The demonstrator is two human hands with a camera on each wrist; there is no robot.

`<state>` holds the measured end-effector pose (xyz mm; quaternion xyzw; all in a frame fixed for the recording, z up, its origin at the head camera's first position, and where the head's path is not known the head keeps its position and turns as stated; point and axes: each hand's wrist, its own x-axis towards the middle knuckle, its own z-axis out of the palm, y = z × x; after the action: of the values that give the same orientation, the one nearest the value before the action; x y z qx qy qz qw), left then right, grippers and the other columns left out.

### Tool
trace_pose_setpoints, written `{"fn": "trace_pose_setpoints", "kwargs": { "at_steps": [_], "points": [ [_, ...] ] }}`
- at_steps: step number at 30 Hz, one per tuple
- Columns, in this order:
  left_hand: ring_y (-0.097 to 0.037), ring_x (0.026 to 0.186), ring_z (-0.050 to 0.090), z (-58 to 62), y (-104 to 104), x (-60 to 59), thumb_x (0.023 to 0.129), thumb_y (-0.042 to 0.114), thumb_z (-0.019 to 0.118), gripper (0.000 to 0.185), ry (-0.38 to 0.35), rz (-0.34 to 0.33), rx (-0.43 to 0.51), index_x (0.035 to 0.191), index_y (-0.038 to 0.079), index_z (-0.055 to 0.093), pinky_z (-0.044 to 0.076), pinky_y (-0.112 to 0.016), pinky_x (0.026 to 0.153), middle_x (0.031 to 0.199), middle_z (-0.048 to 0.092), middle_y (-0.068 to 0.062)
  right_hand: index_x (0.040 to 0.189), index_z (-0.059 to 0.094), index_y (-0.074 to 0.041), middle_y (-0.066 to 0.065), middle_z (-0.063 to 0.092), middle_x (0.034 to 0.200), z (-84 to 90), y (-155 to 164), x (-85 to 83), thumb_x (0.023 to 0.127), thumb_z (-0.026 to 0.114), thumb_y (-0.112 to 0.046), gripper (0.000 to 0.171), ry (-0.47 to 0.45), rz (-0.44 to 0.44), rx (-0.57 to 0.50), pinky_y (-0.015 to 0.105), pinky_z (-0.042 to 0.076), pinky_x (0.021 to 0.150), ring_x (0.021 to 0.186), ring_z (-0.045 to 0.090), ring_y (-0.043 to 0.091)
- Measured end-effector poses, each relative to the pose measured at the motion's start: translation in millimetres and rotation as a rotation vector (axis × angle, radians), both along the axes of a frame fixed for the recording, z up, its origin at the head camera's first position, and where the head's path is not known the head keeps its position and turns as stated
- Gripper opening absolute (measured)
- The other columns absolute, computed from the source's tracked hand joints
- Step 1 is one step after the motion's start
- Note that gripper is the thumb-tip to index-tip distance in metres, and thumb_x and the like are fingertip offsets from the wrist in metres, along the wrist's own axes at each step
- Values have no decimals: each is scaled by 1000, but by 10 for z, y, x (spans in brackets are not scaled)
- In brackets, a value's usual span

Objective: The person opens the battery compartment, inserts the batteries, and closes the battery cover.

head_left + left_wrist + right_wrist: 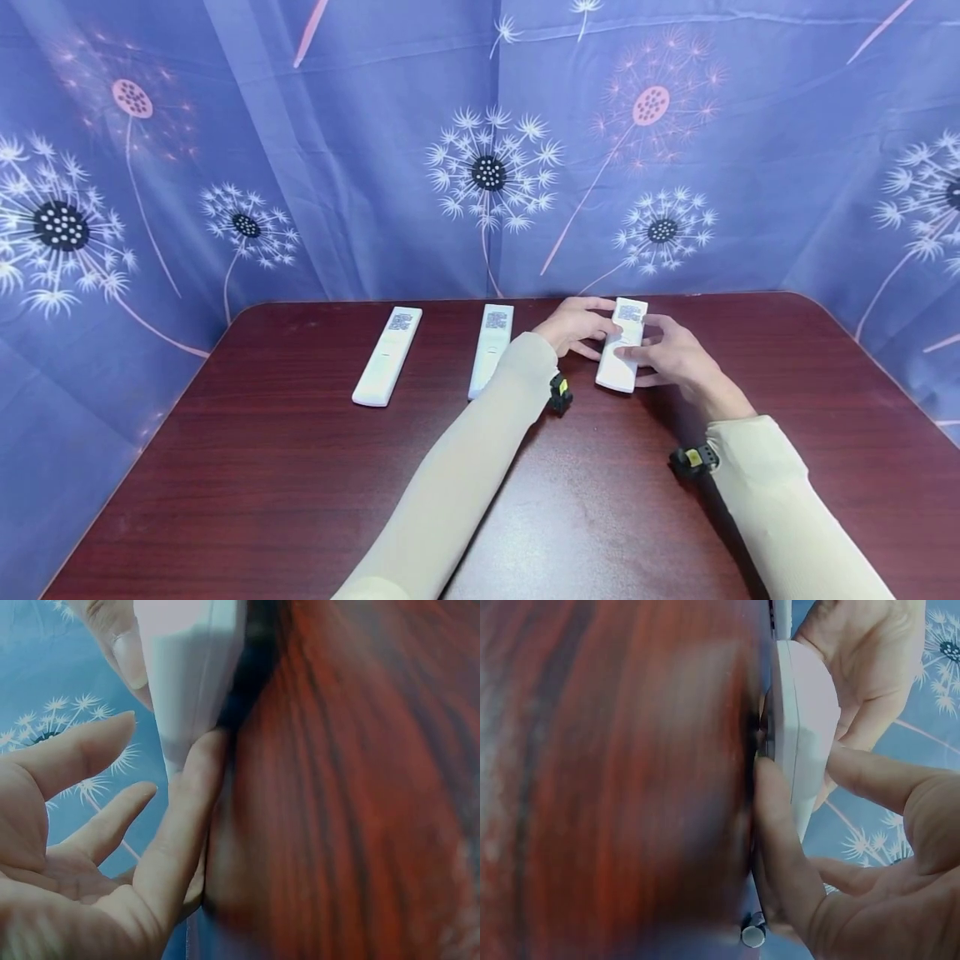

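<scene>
A white remote control [619, 358] with a printed code patch at its far end lies between both hands at the back right of the table. My right hand [678, 358] pinches its right side, thumb on top and a finger low along the edge, as the right wrist view shows. From the left, my left hand [573, 325] reaches to it. One left finger [196, 769] touches the remote's lower edge in the left wrist view, while the left thumb [97, 750] appears just off its surface. Whether the remote is raised off the table cannot be told.
Two more white remotes lie to the left, one middle remote [492, 333] partly behind the left forearm and one left remote [387, 357]. The dark red wooden table [285, 467] ends at a blue dandelion-print curtain [360, 167]. Black straps sit on both wrists.
</scene>
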<state>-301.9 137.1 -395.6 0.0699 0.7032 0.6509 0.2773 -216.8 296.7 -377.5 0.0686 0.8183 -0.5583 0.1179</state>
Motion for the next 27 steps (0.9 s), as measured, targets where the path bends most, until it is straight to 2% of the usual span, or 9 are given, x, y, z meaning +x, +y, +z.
{"fn": "trace_pose_setpoints", "kwargs": {
  "at_steps": [4, 10, 15, 20, 27],
  "points": [
    [-33, 124, 65, 5, -15, -13, 94, 5, 79, 52, -23, -8, 1, 144, 15, 68, 63, -49, 86, 124, 72, -15, 166, 8, 7, 39, 44, 142, -18, 25, -3, 102, 69, -4, 89, 14, 15, -18, 43, 65, 81, 91, 69, 20],
    [-30, 120, 64, 23, -51, -24, 95, 11, 80, 54, -45, -11, 16, 146, 22, 67, 63, -47, 86, 127, 69, -8, 167, 8, 5, 37, 41, 142, -5, 29, 10, 102, 70, -5, 90, 42, -9, -70, 42, 65, 80, 92, 68, 20],
    [-32, 120, 66, 2, -70, -50, 95, 7, 78, 57, -61, -11, 59, 148, 25, 66, 63, -49, 87, 121, 71, -9, 168, 6, 2, 39, 41, 146, 8, 25, 28, 101, 70, -3, 92, 66, 6, -94, 43, 65, 82, 93, 68, 19],
    [-30, 113, 71, -8, -88, -66, 97, 2, 75, 63, -60, -31, 102, 153, 26, 60, 64, -50, 85, 110, 74, -9, 169, 7, -2, 38, 40, 148, 13, 25, 29, 100, 71, -2, 94, 98, 16, -71, 42, 65, 82, 94, 68, 20],
    [-35, 114, 71, 50, -128, -59, 98, 1, 74, 66, -41, -43, 112, 155, 29, 58, 64, -52, 82, 113, 72, -9, 171, 7, -5, 37, 34, 153, 46, 21, 25, 98, 74, -3, 98, 123, 36, -57, 40, 65, 81, 95, 69, 22]
  ]
}}
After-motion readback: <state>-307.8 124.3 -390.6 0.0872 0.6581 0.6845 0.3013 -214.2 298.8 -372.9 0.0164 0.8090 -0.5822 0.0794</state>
